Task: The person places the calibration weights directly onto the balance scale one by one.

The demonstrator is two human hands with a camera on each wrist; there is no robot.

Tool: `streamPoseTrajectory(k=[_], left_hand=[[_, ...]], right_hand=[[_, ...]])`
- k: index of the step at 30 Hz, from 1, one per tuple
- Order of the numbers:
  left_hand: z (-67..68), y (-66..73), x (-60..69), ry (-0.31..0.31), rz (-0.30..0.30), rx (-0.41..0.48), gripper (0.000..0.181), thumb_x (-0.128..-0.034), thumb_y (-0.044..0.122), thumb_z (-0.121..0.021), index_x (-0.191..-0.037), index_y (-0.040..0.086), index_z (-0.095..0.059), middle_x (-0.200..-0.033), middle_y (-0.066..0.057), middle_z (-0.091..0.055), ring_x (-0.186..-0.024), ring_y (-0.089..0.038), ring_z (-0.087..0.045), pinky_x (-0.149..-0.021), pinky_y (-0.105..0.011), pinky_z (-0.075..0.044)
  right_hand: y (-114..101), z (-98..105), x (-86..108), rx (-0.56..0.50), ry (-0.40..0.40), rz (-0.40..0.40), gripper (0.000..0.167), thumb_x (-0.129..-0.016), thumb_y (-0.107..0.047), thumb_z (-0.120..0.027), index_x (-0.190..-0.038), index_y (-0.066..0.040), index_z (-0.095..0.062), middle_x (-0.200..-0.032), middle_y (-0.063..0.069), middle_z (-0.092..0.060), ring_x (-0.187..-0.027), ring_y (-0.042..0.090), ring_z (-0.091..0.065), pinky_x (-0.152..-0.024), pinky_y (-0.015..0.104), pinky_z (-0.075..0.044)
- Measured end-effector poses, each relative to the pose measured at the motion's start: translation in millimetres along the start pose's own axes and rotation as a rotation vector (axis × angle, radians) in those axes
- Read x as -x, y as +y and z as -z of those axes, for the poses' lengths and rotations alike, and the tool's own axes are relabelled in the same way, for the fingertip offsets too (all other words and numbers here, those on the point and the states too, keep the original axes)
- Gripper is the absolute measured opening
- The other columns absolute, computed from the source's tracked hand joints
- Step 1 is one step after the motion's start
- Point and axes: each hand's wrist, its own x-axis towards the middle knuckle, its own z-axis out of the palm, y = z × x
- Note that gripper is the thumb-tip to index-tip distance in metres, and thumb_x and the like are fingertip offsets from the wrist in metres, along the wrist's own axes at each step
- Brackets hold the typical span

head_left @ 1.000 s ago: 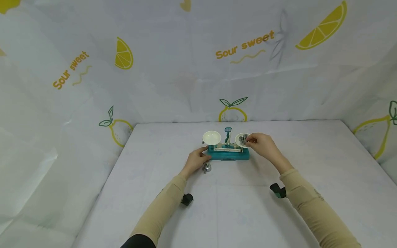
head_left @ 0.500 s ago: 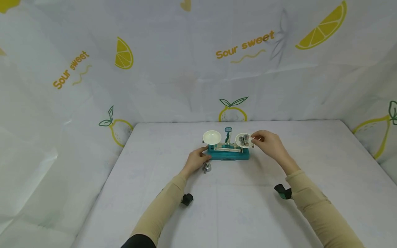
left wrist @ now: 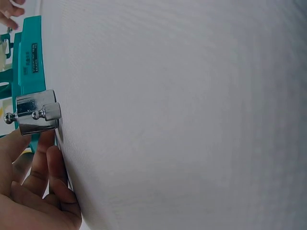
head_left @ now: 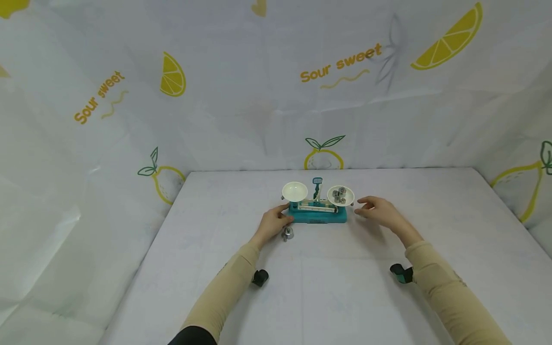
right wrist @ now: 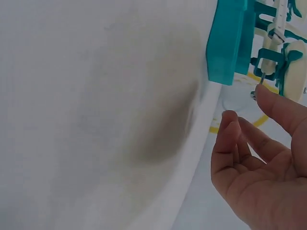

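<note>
A teal balance scale [head_left: 316, 218] with two white pans stands towards the back of the table. At its left end my left hand [head_left: 272, 224] grips the base between thumb and fingers. Several small metal weights [head_left: 339, 194] sit in the right pan [head_left: 350, 198], while the left pan [head_left: 294, 191] holds nothing. Beside the left hand, a large shiny weight [left wrist: 29, 108] and a smaller one [left wrist: 53, 111] stand on the table. My right hand [head_left: 381, 213] hovers just right of the scale, thumb and fingers apart, holding nothing; the right wrist view shows its thumb near the beam's end screw [right wrist: 254, 95].
The white-covered table [head_left: 327, 287] runs up to a white backdrop [head_left: 241, 120] printed with lemons. Dark wrist-camera mounts [head_left: 260, 278] show under both forearms.
My right hand has left the right pan, moving right and then down towards me; the weights stay in the pan. The left hand keeps its grip on the base.
</note>
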Motion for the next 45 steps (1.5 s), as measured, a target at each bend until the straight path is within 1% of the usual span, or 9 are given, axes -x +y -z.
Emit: streamPoseTrajectory(k=[4,6,13,20,25,28,33,37,45], left_hand=[[-0.5,1.0,0.8,-0.005,0.003,0.002,0.051,-0.0901,0.026,-0.061,-0.137,0.013,-0.047,-0.084,-0.008,-0.069,-0.064,-0.008,-0.051,-0.058,-0.019,-0.040],[-0.7,1.1,0.4,-0.002,0.005,0.002,0.051,-0.0899,0.027,-0.062,-0.137,0.013,-0.047,-0.084,-0.007,-0.069,-0.065,-0.008,-0.052,-0.059,-0.019,-0.041],[-1.7,0.1,-2.4,0.004,-0.004,0.006,0.052,-0.0887,0.027,-0.063,-0.137,0.014,-0.048,-0.087,-0.008,-0.071,-0.071,-0.008,-0.060,-0.066,-0.019,-0.044],[-1.4,1.3,-1.9,0.007,-0.006,0.009,0.052,-0.0886,0.027,-0.063,-0.137,0.014,-0.048,-0.086,-0.008,-0.070,-0.069,-0.008,-0.058,-0.064,-0.020,-0.043],[-1.9,-0.5,0.0,-0.002,0.004,0.009,0.052,-0.0896,0.026,-0.062,-0.137,0.013,-0.047,-0.085,-0.008,-0.069,-0.066,-0.008,-0.054,-0.061,-0.020,-0.042],[-1.9,-1.7,0.3,0.000,0.005,0.000,0.052,-0.0895,0.026,-0.062,-0.137,0.013,-0.047,-0.084,-0.007,-0.069,-0.065,-0.008,-0.053,-0.060,-0.020,-0.041],[-1.0,-2.0,-0.7,0.009,-0.003,-0.001,0.052,-0.0892,0.026,-0.063,-0.137,0.013,-0.047,-0.083,-0.008,-0.068,-0.065,-0.008,-0.052,-0.059,-0.020,-0.041],[-0.7,-1.5,-0.1,0.004,-0.004,-0.001,0.052,-0.0894,0.027,-0.062,-0.137,0.013,-0.047,-0.084,-0.008,-0.069,-0.066,-0.008,-0.053,-0.060,-0.020,-0.041],[-0.3,-0.7,0.0,0.006,0.004,0.001,0.052,-0.0892,0.027,-0.062,-0.137,0.014,-0.047,-0.086,-0.008,-0.070,-0.069,-0.007,-0.058,-0.063,-0.020,-0.043]], right_hand=[[6.6,-8.0,-2.7,0.031,-0.094,-0.017,0.058,-0.092,-0.034,-0.056,-0.136,0.002,-0.043,-0.103,0.020,-0.063,-0.084,0.021,-0.057,-0.069,0.029,-0.045],[6.8,-11.5,-2.9,0.036,-0.116,-0.017,0.059,-0.092,-0.033,-0.055,-0.138,0.001,-0.040,-0.100,0.018,-0.063,-0.081,0.019,-0.056,-0.067,0.029,-0.044],[0.6,-19.1,-2.1,0.022,-0.118,-0.024,0.062,-0.092,-0.031,-0.055,-0.142,-0.001,-0.035,-0.096,0.016,-0.062,-0.079,0.019,-0.054,-0.066,0.028,-0.042],[-2.4,-27.4,-1.3,0.014,-0.130,-0.043,0.065,-0.093,-0.033,-0.054,-0.144,-0.001,-0.030,-0.100,0.018,-0.061,-0.081,0.021,-0.052,-0.066,0.028,-0.042],[-3.6,-33.3,0.6,0.008,-0.158,-0.017,0.069,-0.093,-0.031,-0.054,-0.146,0.002,-0.023,-0.096,0.015,-0.059,-0.081,0.020,-0.051,-0.067,0.029,-0.042],[-4.8,-37.1,1.2,0.001,-0.138,-0.002,0.068,-0.094,-0.032,-0.052,-0.145,0.003,-0.023,-0.103,0.020,-0.060,-0.085,0.022,-0.053,-0.071,0.033,-0.044],[-7.4,-42.1,0.2,-0.039,-0.068,-0.021,0.063,-0.097,-0.033,-0.048,-0.144,0.003,-0.027,-0.115,0.025,-0.059,-0.095,0.028,-0.055,-0.084,0.042,-0.046],[-8.9,-45.6,-0.1,-0.036,-0.035,-0.024,0.061,-0.097,-0.030,-0.049,-0.142,0.005,-0.029,-0.110,0.023,-0.061,-0.093,0.027,-0.056,-0.083,0.042,-0.046],[-10.7,-48.8,-0.1,0.044,0.009,0.046,0.054,-0.098,-0.023,-0.047,-0.139,0.008,-0.033,-0.107,0.024,-0.063,-0.093,0.030,-0.059,-0.080,0.042,-0.049]])
